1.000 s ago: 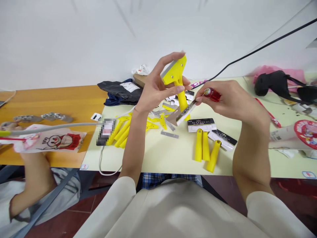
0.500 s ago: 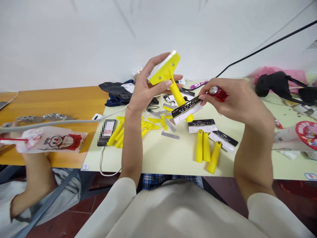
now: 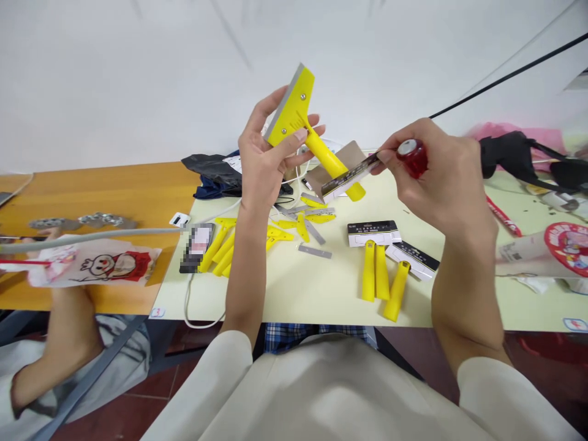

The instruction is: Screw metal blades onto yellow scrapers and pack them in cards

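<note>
Raised above the table, my left hand (image 3: 264, 153) grips a yellow scraper (image 3: 294, 109) by its neck, its grey-edged head tilted to the upper left. My right hand (image 3: 448, 180) pinches a black-and-white cardboard package (image 3: 348, 179) by one edge. The card lies across the lower handle, whose yellow end shows beyond it. Tucked in that same hand is a red-handled screwdriver (image 3: 413, 158), its shank hidden. Below are loose yellow handles (image 3: 369, 272), a printed card (image 3: 374, 234), a metal blade (image 3: 315, 252) and several yellow scraper parts (image 3: 302, 228).
More yellow scraper bodies (image 3: 220, 242) lie behind my left forearm, beside a phone (image 3: 197, 248). A white cable (image 3: 187, 300) hangs over the front edge. At the right are a plastic cup (image 3: 523, 257) and black straps (image 3: 509, 156). A co-worker's arm (image 3: 76, 318) is at the left.
The scraper has risen and turned, with its head further up and left. The card has tilted and opened out, showing its brown inside. My right hand has moved up slightly.
</note>
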`<state>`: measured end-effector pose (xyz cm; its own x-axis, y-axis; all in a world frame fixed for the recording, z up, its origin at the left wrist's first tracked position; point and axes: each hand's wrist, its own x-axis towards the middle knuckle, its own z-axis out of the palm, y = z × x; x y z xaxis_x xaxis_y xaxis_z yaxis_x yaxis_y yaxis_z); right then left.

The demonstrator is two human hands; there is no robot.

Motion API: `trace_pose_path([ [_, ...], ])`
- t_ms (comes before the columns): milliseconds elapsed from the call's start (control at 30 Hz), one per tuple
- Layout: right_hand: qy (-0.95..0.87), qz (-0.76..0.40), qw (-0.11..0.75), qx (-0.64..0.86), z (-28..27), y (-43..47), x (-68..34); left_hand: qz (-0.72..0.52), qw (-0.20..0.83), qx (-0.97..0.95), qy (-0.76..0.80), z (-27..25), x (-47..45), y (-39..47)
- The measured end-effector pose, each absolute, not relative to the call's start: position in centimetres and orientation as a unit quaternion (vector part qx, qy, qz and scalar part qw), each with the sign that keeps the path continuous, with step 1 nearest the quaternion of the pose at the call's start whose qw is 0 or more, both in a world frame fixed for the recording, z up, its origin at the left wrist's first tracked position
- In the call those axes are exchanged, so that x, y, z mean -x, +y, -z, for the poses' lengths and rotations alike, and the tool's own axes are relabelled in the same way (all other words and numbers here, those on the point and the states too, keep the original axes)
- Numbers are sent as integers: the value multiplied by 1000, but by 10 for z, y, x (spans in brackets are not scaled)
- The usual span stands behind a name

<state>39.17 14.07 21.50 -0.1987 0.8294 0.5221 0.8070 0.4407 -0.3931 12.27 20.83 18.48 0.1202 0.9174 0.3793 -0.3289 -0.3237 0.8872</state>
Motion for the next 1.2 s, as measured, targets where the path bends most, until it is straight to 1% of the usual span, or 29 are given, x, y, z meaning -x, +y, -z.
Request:
trace_pose_path([
  [133, -773, -38, 352, 527, -216, 138, -387, -592, 512, -543, 304, -193, -126, 197],
  [200, -769, -29, 361, 526, -216, 137, -386, -576, 506, -563, 310, -196, -128, 193],
  [400, -804, 21, 405, 435, -213, 137, -385, -521, 428, -672, 306, -188, -128, 193],
  [500, -817, 15, 379, 434, -213, 137, -386, -490, 406, -704, 317, -183, -126, 196],
  [633, -839, -40, 324, 436, -210, 139, -386, -457, 423, -706, 337, -183, -123, 197],
  [733, -837, -37, 298, 458, -205, 144, -387, -451, 416, -715, 335, -185, -122, 196],
  [800, -834, -8, 321, 449, -200, 146, -388, -449, 389, -737, 324, -186, -122, 196],
  [933, -812, 56, 401, 421, -196, 147, -387, -469, 326, -772, 278, -188, -122, 199],
  [1000, -790, 72, 426, 436, -199, 146, -388, -490, 352, -747, 278, -185, -120, 205],
  [1067, -767, 74, 441, 460, -203, 143, -390, -490, 438, -695, 290, -181, -117, 213],
  [1133, -744, 65, 460, 480, -209, 141, -393, -453, 537, -653, 282, -176, -114, 219],
  [1200, -726, 35, 471, 499, -215, 138, -395, -407, 592, -646, 256, -173, -114, 221],
])
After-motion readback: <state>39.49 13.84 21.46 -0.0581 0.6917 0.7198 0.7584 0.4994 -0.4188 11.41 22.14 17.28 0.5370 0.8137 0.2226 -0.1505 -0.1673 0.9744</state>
